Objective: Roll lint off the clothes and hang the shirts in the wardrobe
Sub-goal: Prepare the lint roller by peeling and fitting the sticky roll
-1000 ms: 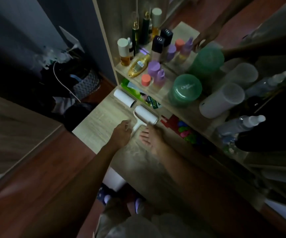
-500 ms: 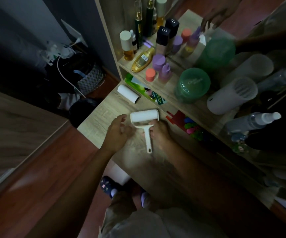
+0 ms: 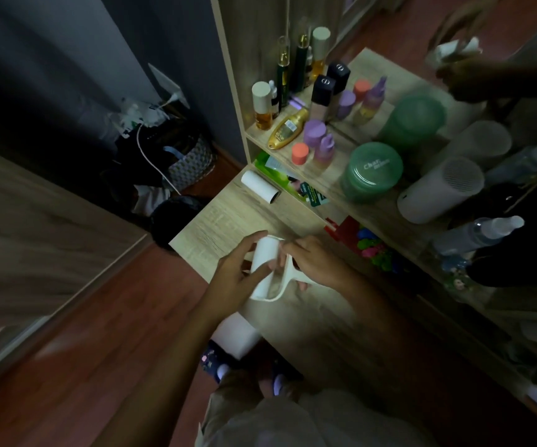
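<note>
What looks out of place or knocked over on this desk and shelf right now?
A gold bottle lies on its side on the shelf among upright bottles. A white speaker also lies tipped over there. A spare white roll lies loose on the desk. No spill shows.

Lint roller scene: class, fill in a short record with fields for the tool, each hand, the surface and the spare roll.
tool: lint roller, white, held above the desk
left hand: wrapped around the roller's drum
right hand: gripping the handle
surface: wooden desk
spare roll: white roll lying on the desk beside the shelf unit, apart from both hands
</note>
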`<state>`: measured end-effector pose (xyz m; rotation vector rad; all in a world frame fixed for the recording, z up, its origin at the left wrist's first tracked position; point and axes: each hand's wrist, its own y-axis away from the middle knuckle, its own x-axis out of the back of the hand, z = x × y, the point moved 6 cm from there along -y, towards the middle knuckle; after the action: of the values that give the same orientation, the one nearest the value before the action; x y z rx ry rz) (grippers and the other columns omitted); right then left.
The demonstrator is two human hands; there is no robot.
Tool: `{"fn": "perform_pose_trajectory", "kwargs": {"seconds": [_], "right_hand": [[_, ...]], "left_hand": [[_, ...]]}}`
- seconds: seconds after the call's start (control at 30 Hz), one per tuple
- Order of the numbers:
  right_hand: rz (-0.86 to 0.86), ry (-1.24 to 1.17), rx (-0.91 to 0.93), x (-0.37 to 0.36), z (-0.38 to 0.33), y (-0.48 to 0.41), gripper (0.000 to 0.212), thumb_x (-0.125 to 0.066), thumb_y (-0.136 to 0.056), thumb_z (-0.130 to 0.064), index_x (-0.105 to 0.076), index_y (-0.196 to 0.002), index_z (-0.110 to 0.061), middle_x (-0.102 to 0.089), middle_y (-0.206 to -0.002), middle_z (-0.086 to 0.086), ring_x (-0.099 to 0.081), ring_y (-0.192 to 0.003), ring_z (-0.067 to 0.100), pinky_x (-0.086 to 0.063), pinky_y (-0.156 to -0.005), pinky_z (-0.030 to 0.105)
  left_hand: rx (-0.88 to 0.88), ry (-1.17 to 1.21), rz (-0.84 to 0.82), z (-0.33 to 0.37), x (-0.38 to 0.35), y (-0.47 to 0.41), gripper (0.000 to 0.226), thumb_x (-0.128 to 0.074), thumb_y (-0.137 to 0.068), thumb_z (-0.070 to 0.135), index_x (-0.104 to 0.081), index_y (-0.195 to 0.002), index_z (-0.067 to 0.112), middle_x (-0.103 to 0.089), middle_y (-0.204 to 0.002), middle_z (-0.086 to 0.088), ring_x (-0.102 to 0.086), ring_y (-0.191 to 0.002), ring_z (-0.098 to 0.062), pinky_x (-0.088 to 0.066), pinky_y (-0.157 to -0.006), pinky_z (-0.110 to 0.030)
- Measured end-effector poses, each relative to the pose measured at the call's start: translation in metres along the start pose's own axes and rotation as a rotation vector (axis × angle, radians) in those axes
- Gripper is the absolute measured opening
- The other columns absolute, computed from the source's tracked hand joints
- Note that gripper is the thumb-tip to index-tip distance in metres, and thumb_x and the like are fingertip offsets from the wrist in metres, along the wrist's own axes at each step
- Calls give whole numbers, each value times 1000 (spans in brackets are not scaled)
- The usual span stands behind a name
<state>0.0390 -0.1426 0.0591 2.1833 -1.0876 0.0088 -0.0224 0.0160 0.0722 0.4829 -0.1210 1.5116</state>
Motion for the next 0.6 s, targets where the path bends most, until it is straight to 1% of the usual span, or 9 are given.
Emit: {"fn": "perform_pose_trajectory", "kwargs": {"seconds": [0.03, 0.1, 0.2, 0.27, 0.37, 0.43, 0.5, 0.57, 0.6], "right_hand": [[-14, 12, 28, 1, -7, 3, 33, -47, -102, -22, -67, -83, -3, -65, -69, 14, -66, -50, 24, -49, -39, 28], [-21, 32, 56, 4, -19, 9, 32, -49, -101, -22, -69, -84, -3, -65, -67, 12, -68, -50, 20, -51, -39, 28], [15, 104, 99, 5, -32, 16, 33, -51, -100, -27, -70, -80, -8, -67, -72, 13, -70, -55, 20, -57, -43, 35], [56, 189, 129, 3, -39, 20, 37, -48, -102, -29, -68, -83, -5, -67, -76, 14, -71, -58, 24, -60, -46, 40], [139, 382, 218, 1, -52, 27, 45, -42, -105, -34, -65, -82, -3, -66, -75, 17, -68, -59, 25, -58, -48, 36], [186, 475, 284, -1, -61, 33, 49, -41, -106, -34, -65, -80, 0, -66, -73, 18, -65, -63, 28, -55, -54, 37], [218, 502, 357, -3, -69, 37, 52, -41, -106, -35, -63, -75, 1, -65, -68, 17, -64, -63, 31, -52, -57, 38], [219, 541, 412, -5, -74, 40, 52, -39, -106, -37, -57, -68, -6, -60, -62, 11, -62, -62, 31, -50, -58, 38], [210, 567, 418, -7, -75, 40, 50, -38, -106, -37, -54, -67, -11, -57, -61, 8, -62, -62, 30, -50, -60, 37]], "left_hand": [[-15, -2, 23, 3, 2, 4, 52, -70, -95, 27, -50, -143, 32, -62, -124, 17, -71, -96, -10, -56, -70, -20], [-20, 22, 58, 6, 6, 10, 50, -70, -95, 26, -51, -141, 32, -60, -126, 20, -69, -102, -13, -58, -74, -24], [4, 76, 87, 11, 11, 17, 46, -70, -95, 23, -52, -137, 31, -63, -126, 9, -69, -102, -13, -61, -78, -29], [1, 115, 112, 17, 13, 22, 43, -69, -95, 20, -53, -134, 30, -64, -125, 6, -67, -104, -7, -60, -78, -26], [-15, 120, 191, 28, 14, 28, 37, -64, -97, 16, -53, -130, 31, -66, -121, 12, -64, -110, -3, -57, -80, -23], [0, 122, 267, 34, 13, 30, 27, -60, -100, 24, -53, -124, 34, -71, -111, 10, -70, -98, -7, -61, -77, -30], [37, 143, 325, 39, 11, 32, 15, -56, -102, 37, -52, -117, 35, -74, -94, 2, -75, -77, -17, -63, -69, -43], [59, 171, 361, 42, 8, 33, 12, -55, -102, 42, -49, -111, 36, -74, -82, -5, -73, -61, -24, -62, -60, -48], [66, 173, 374, 43, 7, 34, 12, -54, -102, 42, -48, -111, 37, -73, -81, -5, -73, -59, -25, -61, -59, -48]]}}
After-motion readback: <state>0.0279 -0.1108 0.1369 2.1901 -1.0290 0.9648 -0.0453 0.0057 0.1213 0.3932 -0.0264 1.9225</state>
